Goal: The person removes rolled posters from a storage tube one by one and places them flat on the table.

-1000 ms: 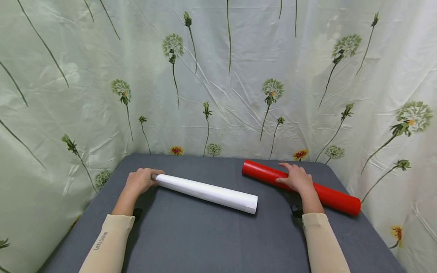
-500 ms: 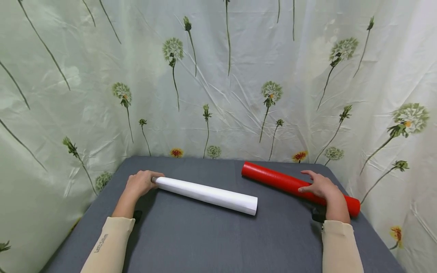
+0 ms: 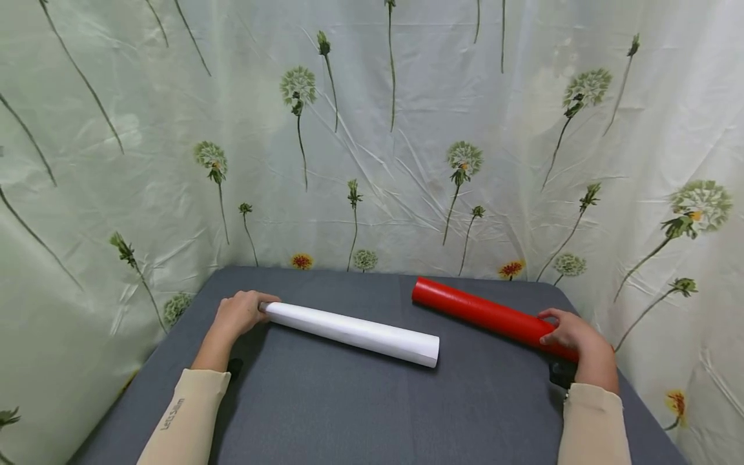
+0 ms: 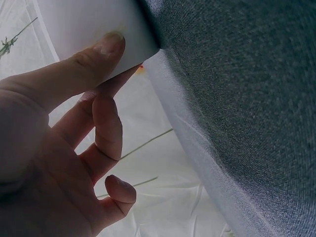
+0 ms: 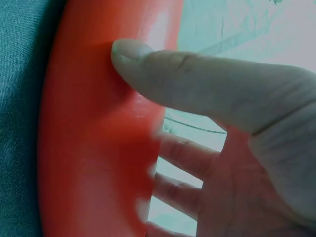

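Observation:
A white roll [image 3: 354, 332], smooth like paper, lies slantwise on the grey table [image 3: 325, 407]. My left hand [image 3: 237, 314] pinches its far left end. In the left wrist view the thumb [image 4: 106, 54] presses on the white surface while the other fingers curl behind and below the end. To the right lies a glossy red roll [image 3: 482, 312], also slanted. My right hand [image 3: 578, 334] is over its right end, covering it. The right wrist view has the thumb [image 5: 163, 74] on one side of the red roll and the fingers reaching round its other side.
A pale curtain [image 3: 372, 129] printed with dandelions hangs behind the table and along both sides. The red roll's far end lies near the table's back edge, and its covered end near the right edge.
My right hand has slid right along the red roll, from its middle to its right end. The left hand and both rolls have stayed in place.

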`<state>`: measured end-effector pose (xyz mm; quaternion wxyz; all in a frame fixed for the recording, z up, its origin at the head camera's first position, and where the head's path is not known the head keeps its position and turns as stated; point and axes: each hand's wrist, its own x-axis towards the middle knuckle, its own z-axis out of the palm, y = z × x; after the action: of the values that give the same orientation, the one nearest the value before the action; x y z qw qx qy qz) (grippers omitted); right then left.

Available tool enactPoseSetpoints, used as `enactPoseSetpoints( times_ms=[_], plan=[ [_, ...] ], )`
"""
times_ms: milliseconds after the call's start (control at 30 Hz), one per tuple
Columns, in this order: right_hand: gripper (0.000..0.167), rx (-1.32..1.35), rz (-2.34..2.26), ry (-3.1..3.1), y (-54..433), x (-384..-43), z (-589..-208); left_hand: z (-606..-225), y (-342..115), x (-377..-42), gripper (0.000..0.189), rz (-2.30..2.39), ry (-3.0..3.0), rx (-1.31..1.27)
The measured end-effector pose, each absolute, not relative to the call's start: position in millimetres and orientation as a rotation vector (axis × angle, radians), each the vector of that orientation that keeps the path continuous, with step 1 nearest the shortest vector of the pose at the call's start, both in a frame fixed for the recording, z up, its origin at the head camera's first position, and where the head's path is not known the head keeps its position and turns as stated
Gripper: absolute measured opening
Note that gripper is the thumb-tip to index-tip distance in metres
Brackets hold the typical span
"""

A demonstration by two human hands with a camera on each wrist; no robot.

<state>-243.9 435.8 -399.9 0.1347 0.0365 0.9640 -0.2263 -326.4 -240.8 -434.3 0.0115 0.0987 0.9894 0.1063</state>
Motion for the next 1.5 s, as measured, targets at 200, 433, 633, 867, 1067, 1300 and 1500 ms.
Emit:
enactPoseSetpoints(
  times_ms=[200, 433, 633, 867, 1067, 1300, 1500],
  plan=[
    [0.064, 0.152, -0.662, 2.76, 437, -242, -398, -434, -239, -329, 0.046, 0.337, 3.118, 0.344],
    [0.066, 0.158, -0.627, 2.752, 436, -244, -398, -436, -239, -328, 0.044, 0.334, 3.127, 0.327],
    [0.063, 0.135, -0.563, 2.792, 430, -250, -401, -437, -241, -325, 0.044, 0.339, 3.12, 0.307],
    [0.064, 0.143, -0.478, 2.857, 421, -259, -404, -436, -241, -325, 0.045, 0.342, 3.114, 0.314],
    [0.069, 0.222, -0.479, 2.879, 406, -267, -406, -434, -240, -326, 0.047, 0.324, 3.107, 0.311],
    [0.066, 0.186, -0.419, 3.0, 389, -278, -417, -436, -240, -326, 0.048, 0.35, 3.094, 0.279],
    [0.065, 0.186, -0.371, 3.067, 371, -286, -424, -436, -238, -327, 0.049, 0.33, 3.092, 0.279]
  ],
)
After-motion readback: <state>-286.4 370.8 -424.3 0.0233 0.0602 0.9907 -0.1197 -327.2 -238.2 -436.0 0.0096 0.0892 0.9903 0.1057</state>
